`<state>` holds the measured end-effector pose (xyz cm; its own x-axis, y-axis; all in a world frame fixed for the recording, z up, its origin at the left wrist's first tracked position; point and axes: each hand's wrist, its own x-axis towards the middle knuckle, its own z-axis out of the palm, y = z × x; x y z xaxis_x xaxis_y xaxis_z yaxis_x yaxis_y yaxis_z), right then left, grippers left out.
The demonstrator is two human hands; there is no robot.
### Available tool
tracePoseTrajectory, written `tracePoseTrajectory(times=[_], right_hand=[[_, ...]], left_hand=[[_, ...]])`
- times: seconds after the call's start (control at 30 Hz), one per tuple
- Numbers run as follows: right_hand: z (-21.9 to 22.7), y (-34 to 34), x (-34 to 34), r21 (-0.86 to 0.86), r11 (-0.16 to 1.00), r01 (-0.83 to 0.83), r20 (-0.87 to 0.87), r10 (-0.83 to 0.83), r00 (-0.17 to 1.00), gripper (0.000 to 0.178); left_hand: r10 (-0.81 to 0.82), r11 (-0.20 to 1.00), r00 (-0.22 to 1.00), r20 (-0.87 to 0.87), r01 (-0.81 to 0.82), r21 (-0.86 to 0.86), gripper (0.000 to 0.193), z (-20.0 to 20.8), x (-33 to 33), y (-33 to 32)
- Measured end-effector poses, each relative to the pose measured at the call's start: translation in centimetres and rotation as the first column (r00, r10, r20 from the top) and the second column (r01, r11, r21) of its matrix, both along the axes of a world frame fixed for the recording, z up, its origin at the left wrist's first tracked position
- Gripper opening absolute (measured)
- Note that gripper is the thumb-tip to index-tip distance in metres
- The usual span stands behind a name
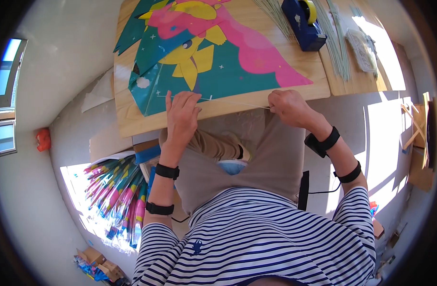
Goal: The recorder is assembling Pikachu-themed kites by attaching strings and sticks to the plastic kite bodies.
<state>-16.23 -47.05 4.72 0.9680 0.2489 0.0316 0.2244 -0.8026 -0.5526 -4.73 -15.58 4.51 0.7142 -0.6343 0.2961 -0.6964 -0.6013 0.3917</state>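
A thin white string (pixel 242 103) stretches between my two hands along the near edge of the table. My right hand (pixel 290 107) is closed in a pinch on its right end. My left hand (pixel 181 114) has its fingers curled over the string, at the lower edge of a printed kite-like sheet (pixel 228 71); the exact contact under the fingers is hidden. The sheet is teal and pink with yellow cartoon figures, and its left part lies folded over in layers. A small white piece (pixel 210 97) shows on the string's line, between the hands.
Beyond the sheet, on the wooden table (pixel 318 81), stands a blue tape dispenser (pixel 304 28) with yellow tape. Thin pale sticks (pixel 340 52) and a clear plastic box (pixel 361 50) lie to its right. Folded printed sheets (pixel 116 190) are bundled at lower left, beside my legs.
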Motion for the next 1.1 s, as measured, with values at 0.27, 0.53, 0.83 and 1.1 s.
tracePoseTrajectory(times=[0.27, 0.53, 0.83, 1.1], right_hand=[[-0.1, -0.1, 0.4, 0.063, 0.998, -0.008, -0.058, 0.011, 0.998, 0.015], [-0.1, 0.3, 1.2, 0.045, 0.999, 0.014, 0.004, -0.015, 1.000, 0.009], [0.1, -1.8, 2.9, -0.195, 0.966, 0.171, 0.333, -0.099, 0.938, 0.011], [-2.6, -4.8, -1.1, -0.050, 0.814, 0.578, 0.339, -0.531, 0.777, 0.015]], left_hand=[[-0.112, 0.993, 0.994, -0.016, 0.111, -0.033, 0.008, -0.6, 0.1, -0.3], [-0.138, 0.984, 0.981, -0.139, 0.120, -0.133, 0.009, -0.3, 0.6, 0.1], [-0.120, 0.954, 0.990, -0.075, 0.094, -0.283, 0.008, -1.3, 1.8, -4.6], [-0.112, 0.947, 0.994, -0.002, 0.106, -0.303, 0.011, -4.7, 1.1, -9.4]])
